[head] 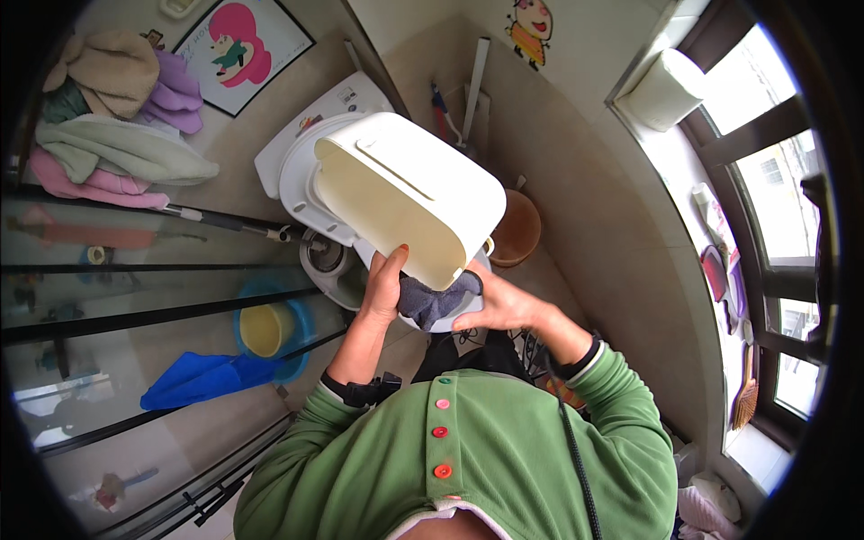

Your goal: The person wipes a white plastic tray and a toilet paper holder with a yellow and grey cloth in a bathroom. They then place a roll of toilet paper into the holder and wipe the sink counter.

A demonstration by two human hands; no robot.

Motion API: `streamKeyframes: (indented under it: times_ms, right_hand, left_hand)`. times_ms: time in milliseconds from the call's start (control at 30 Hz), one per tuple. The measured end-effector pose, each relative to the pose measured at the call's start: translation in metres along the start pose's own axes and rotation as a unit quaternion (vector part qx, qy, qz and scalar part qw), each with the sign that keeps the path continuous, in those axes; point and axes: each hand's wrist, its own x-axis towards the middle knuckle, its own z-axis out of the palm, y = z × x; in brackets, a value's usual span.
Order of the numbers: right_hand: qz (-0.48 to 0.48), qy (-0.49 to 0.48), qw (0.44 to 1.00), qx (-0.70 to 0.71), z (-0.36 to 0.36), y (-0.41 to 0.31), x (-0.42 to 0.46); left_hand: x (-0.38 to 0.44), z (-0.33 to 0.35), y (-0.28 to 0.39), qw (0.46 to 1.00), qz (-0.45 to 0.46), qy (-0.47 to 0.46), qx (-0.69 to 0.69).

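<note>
A white plastic bin-like container (pixel 418 179) with rounded ends is held tilted, its hollow side towards me. My left hand (pixel 386 287) grips its near edge, thumb on the inside. At the near right corner is my right hand (pixel 503 300), fingers partly hidden behind a dark grey cloth (pixel 435 300) that hangs below the container's near end. Whether the right hand grips the cloth, the container or both is hard to see. Beneath them lies a white toilet seat or lid (pixel 442 324), partly covered.
A white toilet tank (pixel 354 98) stands beyond the container. A brown bucket (pixel 518 226) is by the right wall. To the left are a mop bucket (pixel 327 260), a mop pole (pixel 223 219), glass panels with black bars, a blue cloth (pixel 202 381) and a yellow basin (pixel 266 331).
</note>
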Motion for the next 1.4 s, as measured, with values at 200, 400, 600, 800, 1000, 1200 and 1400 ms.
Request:
streamKeyframes:
  times_ms: [200, 400, 600, 800, 1000, 1200, 1400]
  right_hand:
    - [0.088, 0.148, 0.978, 0.118, 0.024, -0.027, 0.003]
    - [0.170, 0.105, 0.975, 0.099, 0.002, -0.037, -0.043]
    - [0.125, 0.252, 0.955, 0.096, -0.049, -0.042, -0.111]
    - [-0.052, 0.441, 0.896, -0.013, -0.039, -0.069, -0.099]
    - [-0.256, 0.220, 0.910, -0.242, -0.011, -0.077, -0.034]
    - [-0.353, 0.290, 0.863, -0.214, 0.006, -0.020, -0.038]
    - [-0.198, 0.398, 0.890, -0.098, -0.002, -0.018, -0.040]
  left_hand:
    - [0.002, 0.030, 0.000, 1.000, -0.015, 0.010, -0.012]
    - [-0.002, 0.023, 0.008, 0.996, -0.073, 0.012, -0.047]
    - [-0.014, 0.005, 0.021, 0.993, -0.117, 0.008, -0.019]
    - [-0.026, -0.001, 0.011, 0.996, -0.083, -0.015, -0.001]
    - [-0.025, 0.003, 0.006, 0.993, -0.069, -0.050, 0.082]
    - [-0.032, -0.008, 0.024, 0.986, -0.029, -0.103, 0.125]
    - [-0.043, -0.008, 0.033, 0.990, -0.062, -0.093, 0.087]
